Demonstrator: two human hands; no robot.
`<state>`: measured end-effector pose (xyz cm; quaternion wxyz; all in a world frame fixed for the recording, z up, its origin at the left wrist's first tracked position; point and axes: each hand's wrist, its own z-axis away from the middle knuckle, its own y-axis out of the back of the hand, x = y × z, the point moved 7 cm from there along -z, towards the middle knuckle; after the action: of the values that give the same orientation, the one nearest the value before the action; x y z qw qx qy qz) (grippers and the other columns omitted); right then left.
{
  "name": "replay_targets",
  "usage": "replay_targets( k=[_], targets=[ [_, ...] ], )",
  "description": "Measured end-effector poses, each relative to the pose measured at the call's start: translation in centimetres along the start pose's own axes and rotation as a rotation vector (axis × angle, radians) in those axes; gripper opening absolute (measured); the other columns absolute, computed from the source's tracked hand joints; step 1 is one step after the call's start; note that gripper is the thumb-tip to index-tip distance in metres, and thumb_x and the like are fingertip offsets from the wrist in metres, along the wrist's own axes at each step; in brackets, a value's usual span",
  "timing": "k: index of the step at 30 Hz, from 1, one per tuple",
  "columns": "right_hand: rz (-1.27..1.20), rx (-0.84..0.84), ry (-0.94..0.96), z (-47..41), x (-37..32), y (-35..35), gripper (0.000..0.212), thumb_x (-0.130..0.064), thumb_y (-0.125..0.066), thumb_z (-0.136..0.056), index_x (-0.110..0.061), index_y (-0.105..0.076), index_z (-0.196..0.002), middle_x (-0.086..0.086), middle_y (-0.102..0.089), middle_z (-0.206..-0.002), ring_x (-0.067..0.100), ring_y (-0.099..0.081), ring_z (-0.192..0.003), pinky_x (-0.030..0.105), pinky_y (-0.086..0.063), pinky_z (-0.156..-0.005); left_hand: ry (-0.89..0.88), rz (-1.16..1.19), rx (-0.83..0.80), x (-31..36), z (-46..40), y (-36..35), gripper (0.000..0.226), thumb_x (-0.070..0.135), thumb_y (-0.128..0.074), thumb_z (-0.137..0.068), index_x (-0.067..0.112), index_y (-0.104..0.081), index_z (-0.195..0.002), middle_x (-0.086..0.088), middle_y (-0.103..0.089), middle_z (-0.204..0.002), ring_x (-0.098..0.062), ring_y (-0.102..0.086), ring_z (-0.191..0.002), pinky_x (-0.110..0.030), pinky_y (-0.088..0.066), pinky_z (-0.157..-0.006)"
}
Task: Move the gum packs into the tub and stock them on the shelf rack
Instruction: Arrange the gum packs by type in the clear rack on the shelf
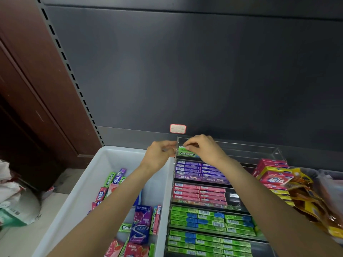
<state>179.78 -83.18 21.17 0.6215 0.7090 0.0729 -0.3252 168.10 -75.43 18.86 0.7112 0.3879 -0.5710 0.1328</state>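
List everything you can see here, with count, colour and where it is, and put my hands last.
tub: one, white, left of the rack
loose gum packs: many, green, purple, pink, in the tub
rack: one, clear, tiered, right of the tub
Doublemint packs: count unclear, green, top tier
purple packs: second tier
pink packs: third tier
green packs: lower tiers
label: one, red-edged, back panel
left hand: at the rack's left wall
right hand: pinches a Doublemint pack

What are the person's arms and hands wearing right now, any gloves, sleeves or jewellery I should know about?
Nothing is worn that shows. The left hand and right hand are bare, with no gloves, rings or watch in view. Both forearms are uncovered down to the bottom edge of the picture, so no sleeve shows; anything higher up the arms is out of frame.
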Motion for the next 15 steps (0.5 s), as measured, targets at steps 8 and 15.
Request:
replay_targets(
  k=[8, 15],
  targets=[
    [-0.025, 0.005, -0.040, -0.09, 0.11, 0.04, 0.027, -0.022, -0.056, -0.093, -0.014, -0.063, -0.118, 0.004, -0.065, -0.115, 0.015, -0.060, -0.103, 0.022, -0.044, -0.082, 0.009, -0.023, 0.022, 0.08, -0.03, 0.06, 0.030, 0.015, -0.053, -0.094, 0.013, -0.055, -0.124, 0.003, -0.063, -0.107, -0.007, -0.059, -0.088, -0.003, -0.045, -0.059],
    [0.032, 0.021, -0.022, -0.01, -0.19, 0.00, 0.029, -0.021, -0.056, -0.093, -0.013, -0.062, -0.120, 0.005, -0.063, -0.117, 0.017, -0.059, -0.106, 0.025, -0.046, -0.085, -0.002, -0.018, 0.022, 0.25, 0.53, 0.35, 0.025, 0.015, -0.053, -0.094, 0.012, -0.056, -0.118, 0.005, -0.061, -0.100, -0.009, -0.060, -0.085, -0.003, -0.046, -0.058]
  ],
)
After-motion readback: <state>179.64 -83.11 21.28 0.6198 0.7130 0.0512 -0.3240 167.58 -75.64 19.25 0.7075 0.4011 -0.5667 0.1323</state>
